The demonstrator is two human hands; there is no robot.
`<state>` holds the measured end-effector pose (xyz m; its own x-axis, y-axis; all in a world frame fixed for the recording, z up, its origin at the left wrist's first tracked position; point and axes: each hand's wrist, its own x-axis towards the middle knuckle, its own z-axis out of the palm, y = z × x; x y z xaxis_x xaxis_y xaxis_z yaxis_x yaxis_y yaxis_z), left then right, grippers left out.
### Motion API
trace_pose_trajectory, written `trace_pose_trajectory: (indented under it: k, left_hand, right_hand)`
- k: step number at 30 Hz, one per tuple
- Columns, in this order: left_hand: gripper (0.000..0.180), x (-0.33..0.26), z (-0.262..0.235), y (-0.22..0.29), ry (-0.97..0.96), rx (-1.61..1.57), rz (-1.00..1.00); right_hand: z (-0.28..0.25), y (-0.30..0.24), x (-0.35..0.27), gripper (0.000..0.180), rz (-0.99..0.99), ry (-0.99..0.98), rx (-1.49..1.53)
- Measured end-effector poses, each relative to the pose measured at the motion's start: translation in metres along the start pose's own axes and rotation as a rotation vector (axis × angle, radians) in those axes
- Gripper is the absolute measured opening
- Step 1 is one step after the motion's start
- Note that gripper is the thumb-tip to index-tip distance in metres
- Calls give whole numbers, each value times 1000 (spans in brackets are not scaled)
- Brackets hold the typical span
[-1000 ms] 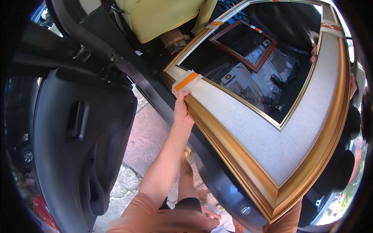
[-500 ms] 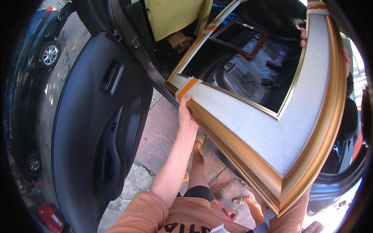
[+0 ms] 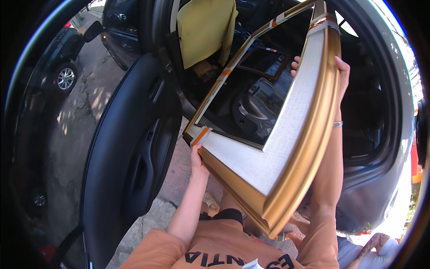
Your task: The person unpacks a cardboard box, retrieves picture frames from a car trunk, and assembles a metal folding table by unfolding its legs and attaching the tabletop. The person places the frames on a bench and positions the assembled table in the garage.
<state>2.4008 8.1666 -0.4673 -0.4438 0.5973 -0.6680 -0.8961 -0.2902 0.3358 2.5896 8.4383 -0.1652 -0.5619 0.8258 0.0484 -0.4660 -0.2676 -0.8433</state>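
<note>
I hold a large picture frame (image 3: 286,134) with a gold outer moulding and a white inner liner, tilted in front of an open car doorway. My left hand (image 3: 197,159) grips its lower left corner, beside a strip of orange and white tape (image 3: 200,136). My right hand (image 3: 338,67) grips the frame's right side near the top, fingers curled around the edge; a bracelet sits on that wrist. Through the empty frame I see the car's dark interior (image 3: 255,107) and a smaller brown frame (image 3: 262,62) lying inside.
The open black car door (image 3: 130,152) stands at my left. A seat with a yellow cover (image 3: 206,29) is at the top. Cracked pavement (image 3: 179,179) lies below. Another car (image 3: 67,58) is parked at the far left.
The frame has swung up and to the right, turning more upright. My left hand stayed on the lower corner; my right hand on the frame's side has come into clear view.
</note>
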Motion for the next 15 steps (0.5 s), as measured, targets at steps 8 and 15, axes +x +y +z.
trace_pose_trajectory:
  k: [8, 15]
  left_hand:
    - [38, -73, -87, 33, -34, 66, -4]
    - [44, -132, -144, 22, -99, 7, -36]
  right_hand:
    - [53, 28, -86, 78, -31, 61, 101]
    - [49, 38, -114, 104, 28, -62, 130]
